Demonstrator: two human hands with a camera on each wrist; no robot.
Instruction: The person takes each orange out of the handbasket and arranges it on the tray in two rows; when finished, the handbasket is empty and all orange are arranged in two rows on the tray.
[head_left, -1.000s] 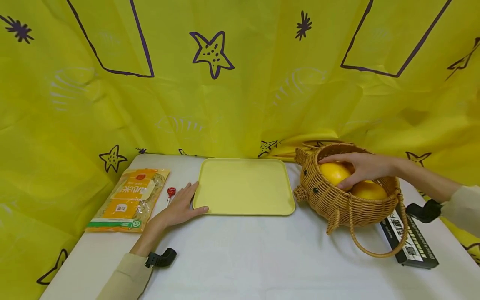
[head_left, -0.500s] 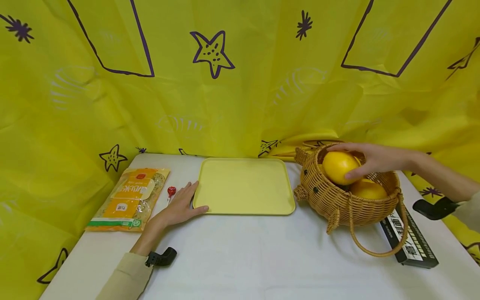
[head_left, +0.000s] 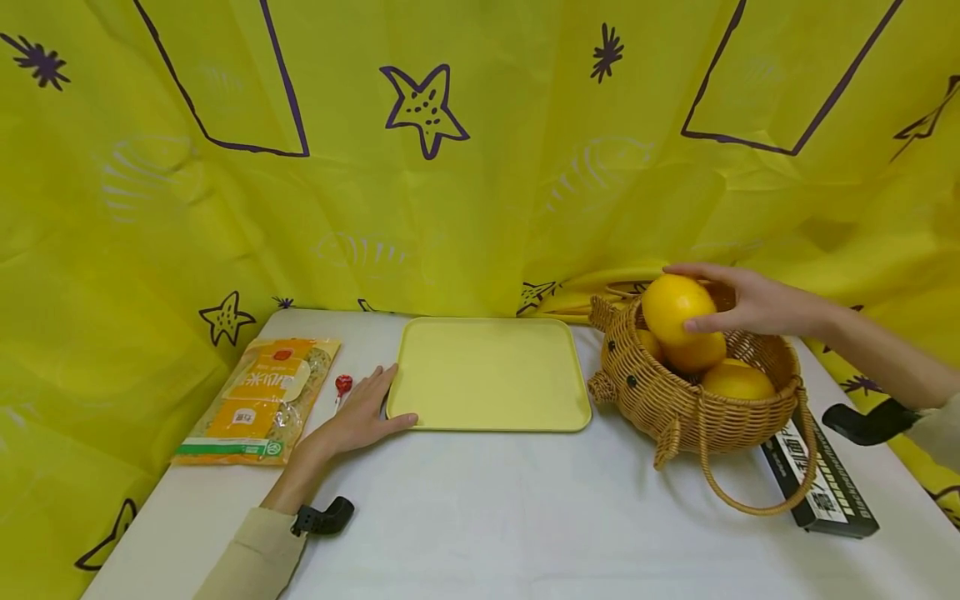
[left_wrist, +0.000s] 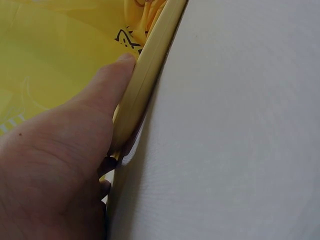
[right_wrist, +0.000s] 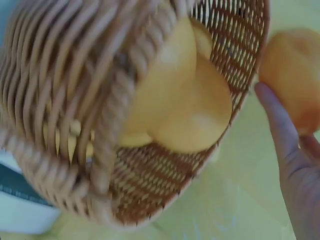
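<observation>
In the head view my right hand [head_left: 772, 302] holds a yellow-orange orange [head_left: 678, 310] between thumb and fingers, just above the wicker basket [head_left: 652, 417]. The right wrist view also has this orange [right_wrist: 295, 75], at the right, outside the basket rim. Several more yellow-orange fruits [head_left: 738, 381] lie inside the basket, which has an animal face with dark eyes. At the front left corner of the pale yellow tray [head_left: 487, 375] rests my left hand [head_left: 360, 417], fingers along the left side and thumb at the front edge. The tray's surface is bare.
A packet of noodle-like food [head_left: 258, 400] lies on the left of the white table [head_left: 525, 508], with a red lollipop [head_left: 343, 383] beside it. Partly under the basket's handle [head_left: 757, 508] is a black and white box [head_left: 825, 483]. A yellow patterned cloth [head_left: 480, 217] hangs behind.
My right hand has lifted the orange up from inside the basket to above its rim, uncovering more fruit below. My left hand has stayed at the tray corner.
</observation>
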